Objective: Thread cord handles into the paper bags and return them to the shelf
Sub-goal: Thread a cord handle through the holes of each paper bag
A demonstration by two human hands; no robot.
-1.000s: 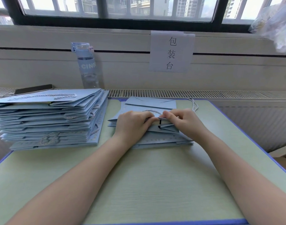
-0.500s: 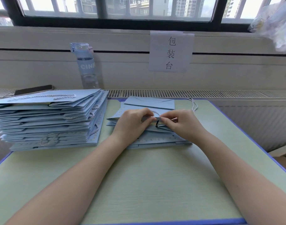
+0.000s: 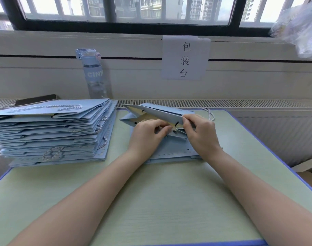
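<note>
– Two hands meet at the mouth of a paper bag (image 3: 162, 112) lying mid-bench (image 3: 160, 201), beside a stack (image 3: 54, 132) of corded bags. What could fail?
– Left hand (image 3: 148, 137) fingers pinch the cord tip (image 3: 175, 124); right hand (image 3: 203, 137) fingers pinch the raised edge. A slip likely frees the tip from its hole; a hard tug may tear the paper.

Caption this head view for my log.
Person's left hand and right hand pinch open a blue paper bag beside a bag stack.
</note>
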